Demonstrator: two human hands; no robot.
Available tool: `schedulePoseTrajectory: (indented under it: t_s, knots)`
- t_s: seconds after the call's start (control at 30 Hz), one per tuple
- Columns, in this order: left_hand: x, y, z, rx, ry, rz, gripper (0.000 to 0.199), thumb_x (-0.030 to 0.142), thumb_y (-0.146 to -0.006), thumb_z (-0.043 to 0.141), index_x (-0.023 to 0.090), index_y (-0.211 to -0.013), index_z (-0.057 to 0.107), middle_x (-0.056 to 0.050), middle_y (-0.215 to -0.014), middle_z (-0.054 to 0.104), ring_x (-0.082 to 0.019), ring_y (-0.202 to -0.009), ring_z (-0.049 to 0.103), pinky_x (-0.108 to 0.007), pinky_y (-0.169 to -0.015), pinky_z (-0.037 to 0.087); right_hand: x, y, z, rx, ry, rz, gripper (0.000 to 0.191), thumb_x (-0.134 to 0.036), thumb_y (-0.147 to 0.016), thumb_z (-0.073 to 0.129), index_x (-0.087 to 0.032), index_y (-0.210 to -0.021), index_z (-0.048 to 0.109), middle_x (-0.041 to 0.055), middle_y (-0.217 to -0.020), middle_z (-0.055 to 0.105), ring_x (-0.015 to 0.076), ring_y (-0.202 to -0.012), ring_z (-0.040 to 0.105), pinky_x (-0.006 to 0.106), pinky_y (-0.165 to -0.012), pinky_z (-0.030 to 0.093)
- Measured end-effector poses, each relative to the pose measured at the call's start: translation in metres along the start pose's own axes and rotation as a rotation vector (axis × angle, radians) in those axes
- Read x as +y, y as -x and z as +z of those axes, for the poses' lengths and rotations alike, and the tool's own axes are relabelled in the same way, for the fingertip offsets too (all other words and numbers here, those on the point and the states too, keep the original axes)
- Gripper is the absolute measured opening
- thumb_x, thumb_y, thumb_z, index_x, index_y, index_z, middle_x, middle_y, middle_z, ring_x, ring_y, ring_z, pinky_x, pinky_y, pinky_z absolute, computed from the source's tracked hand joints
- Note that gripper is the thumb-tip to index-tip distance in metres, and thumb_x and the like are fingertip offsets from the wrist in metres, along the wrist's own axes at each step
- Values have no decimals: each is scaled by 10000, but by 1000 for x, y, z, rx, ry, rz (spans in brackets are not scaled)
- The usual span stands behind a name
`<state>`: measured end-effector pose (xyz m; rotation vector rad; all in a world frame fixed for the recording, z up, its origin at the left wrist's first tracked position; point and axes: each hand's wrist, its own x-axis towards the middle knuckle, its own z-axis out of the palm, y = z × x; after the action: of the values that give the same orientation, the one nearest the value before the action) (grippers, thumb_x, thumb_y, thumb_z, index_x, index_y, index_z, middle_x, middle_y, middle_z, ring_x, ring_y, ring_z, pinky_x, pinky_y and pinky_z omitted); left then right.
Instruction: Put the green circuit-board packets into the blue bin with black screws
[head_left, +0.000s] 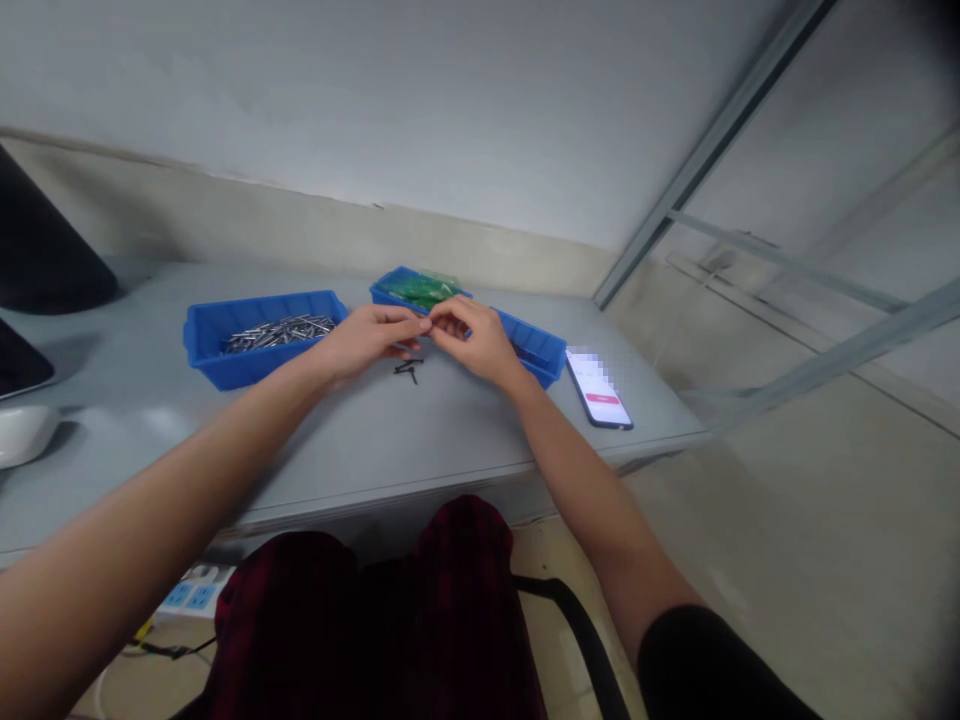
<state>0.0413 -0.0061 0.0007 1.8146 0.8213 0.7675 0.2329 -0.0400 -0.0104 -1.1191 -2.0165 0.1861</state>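
Note:
My left hand [369,340] and my right hand [474,338] meet at the fingertips above the grey table. Both are closed in a pinch, and whatever lies between the fingers is too small to make out. Just below them, several dark screws [407,369] lie loose on the table. A blue bin [244,372] of silver metal pins [281,333] stands left of my left hand. Behind my hands is a blue bin [388,289] with green plastic bags [424,290]. Partly hidden by my right hand, another blue bin [546,362] holds small dark pieces.
A lit phone [599,388] lies at the table's right. On the left are a white mouse [27,434] and dark objects [45,240]. A metal frame [712,160] rises at the right, and the wall runs behind the table [420,440]. A power strip [191,595] is below.

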Motion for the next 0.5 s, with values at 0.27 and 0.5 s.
schedulePoseTrajectory:
  t_s: [0.27, 0.5]
  knots:
    - [-11, 0, -11, 6, -765, 236, 399, 509, -903, 523, 194, -1050, 721, -106, -1058, 715, -246, -916, 649, -340, -811, 490, 17, -3, -24, 258, 123, 122, 110, -265, -861, 475, -202, -871, 564, 52, -919, 608, 160, -832, 558, 298, -768, 432]
    - [-15, 0, -12, -181, -991, 273, 361, 411, -939, 450, 188, -1046, 713, -122, -1076, 704, -243, -867, 652, -321, -770, 453, 35, 1, -32, 145, 424, 455, 126, -291, -790, 533, -207, -697, 521, 66, -792, 606, 206, -762, 532, 361, -740, 413]
